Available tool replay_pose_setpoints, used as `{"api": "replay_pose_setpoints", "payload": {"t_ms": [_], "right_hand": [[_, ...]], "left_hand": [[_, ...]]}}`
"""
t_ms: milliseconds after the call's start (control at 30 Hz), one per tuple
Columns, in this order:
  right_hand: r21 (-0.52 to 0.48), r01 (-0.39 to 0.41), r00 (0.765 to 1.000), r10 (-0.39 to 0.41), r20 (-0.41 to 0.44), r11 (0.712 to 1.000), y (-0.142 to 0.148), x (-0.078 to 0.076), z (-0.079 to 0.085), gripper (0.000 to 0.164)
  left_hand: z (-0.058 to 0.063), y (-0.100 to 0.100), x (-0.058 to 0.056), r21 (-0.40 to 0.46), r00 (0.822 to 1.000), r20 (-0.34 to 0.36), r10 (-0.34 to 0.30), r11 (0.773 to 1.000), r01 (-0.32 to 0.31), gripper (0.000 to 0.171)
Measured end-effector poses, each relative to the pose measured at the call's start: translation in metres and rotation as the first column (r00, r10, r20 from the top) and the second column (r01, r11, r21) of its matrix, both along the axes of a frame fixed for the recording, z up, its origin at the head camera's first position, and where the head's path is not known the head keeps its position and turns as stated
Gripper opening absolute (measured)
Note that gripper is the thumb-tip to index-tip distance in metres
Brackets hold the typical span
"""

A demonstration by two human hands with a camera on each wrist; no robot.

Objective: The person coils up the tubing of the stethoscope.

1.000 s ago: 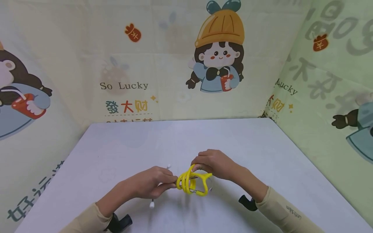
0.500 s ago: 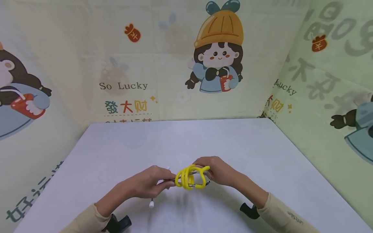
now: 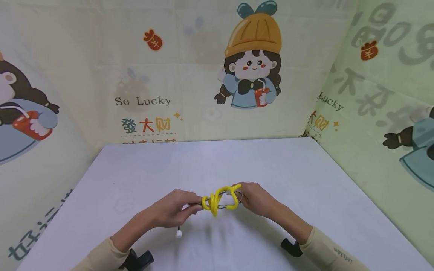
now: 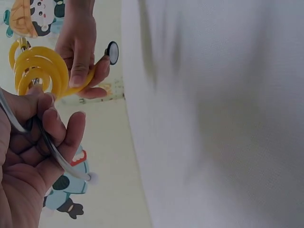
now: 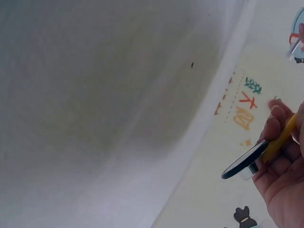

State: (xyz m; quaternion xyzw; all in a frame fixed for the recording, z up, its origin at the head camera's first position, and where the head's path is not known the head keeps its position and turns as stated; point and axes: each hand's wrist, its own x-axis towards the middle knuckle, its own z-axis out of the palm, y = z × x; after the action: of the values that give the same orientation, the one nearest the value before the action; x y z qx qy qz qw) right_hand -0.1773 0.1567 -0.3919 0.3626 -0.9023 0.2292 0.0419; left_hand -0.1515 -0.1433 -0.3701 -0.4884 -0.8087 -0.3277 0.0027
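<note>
A stethoscope with yellow tubing [image 3: 214,205] is held between both hands over the white table. Its tubing loops several times around its metal ear tubes. My left hand [image 3: 174,209] grips the metal ear tubes [image 4: 56,154], and a white ear tip [image 3: 179,233] hangs below that hand. My right hand [image 3: 255,198] holds the tubing near the other end, where the round chest piece [image 5: 244,160] sticks out past the fingers. In the left wrist view, the yellow coils [image 4: 59,66] lie between the two hands, with the chest piece beyond them.
The white table [image 3: 210,162] spreads below and beyond the hands. Behind it and at the sides hang cream sheets [image 3: 203,124] printed with cartoon figures and lettering. Black wrist cameras [image 3: 137,259] sit under both forearms.
My right hand dipped toward the table beside the coils, then stayed at their right end. The yellow loops shifted and look more spread out. My left hand kept its grip and rose slightly.
</note>
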Motion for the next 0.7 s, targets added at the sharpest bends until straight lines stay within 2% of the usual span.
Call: {"api": "replay_pose_setpoints", "payload": {"t_ms": [133,200,333,500,600,700], "right_hand": [[-0.009,0.029,0.998,-0.029,0.054,1.000,-0.004,0.007,0.000,0.011],[-0.018,0.030,0.998,-0.029,0.050,0.999,-0.008,0.010,0.001,0.008],[-0.023,0.020,0.999,-0.019,0.028,1.000,-0.015,0.017,0.001,0.014],[-0.054,0.012,0.999,-0.010,0.036,0.998,-0.020,0.025,0.001,0.006],[-0.107,0.025,0.997,-0.017,0.071,0.994,-0.022,0.030,0.001,0.017],[-0.183,0.005,0.995,0.013,0.100,0.983,-0.023,0.035,0.001,0.023]], "left_hand": [[0.001,0.001,-0.002,0.051,0.996,0.040,0.085,0.995,-0.087,0.019],[0.002,0.003,-0.002,0.061,0.990,0.047,0.133,0.989,-0.136,0.019],[0.003,0.004,-0.003,0.057,0.974,0.062,0.217,0.974,-0.221,0.018],[0.002,0.007,-0.003,0.053,0.960,0.038,0.277,0.959,-0.279,0.013],[0.002,0.008,-0.003,0.043,0.951,0.030,0.309,0.950,-0.310,0.011],[0.003,0.011,-0.002,0.023,0.941,0.050,0.334,0.942,-0.335,0.010]]}}
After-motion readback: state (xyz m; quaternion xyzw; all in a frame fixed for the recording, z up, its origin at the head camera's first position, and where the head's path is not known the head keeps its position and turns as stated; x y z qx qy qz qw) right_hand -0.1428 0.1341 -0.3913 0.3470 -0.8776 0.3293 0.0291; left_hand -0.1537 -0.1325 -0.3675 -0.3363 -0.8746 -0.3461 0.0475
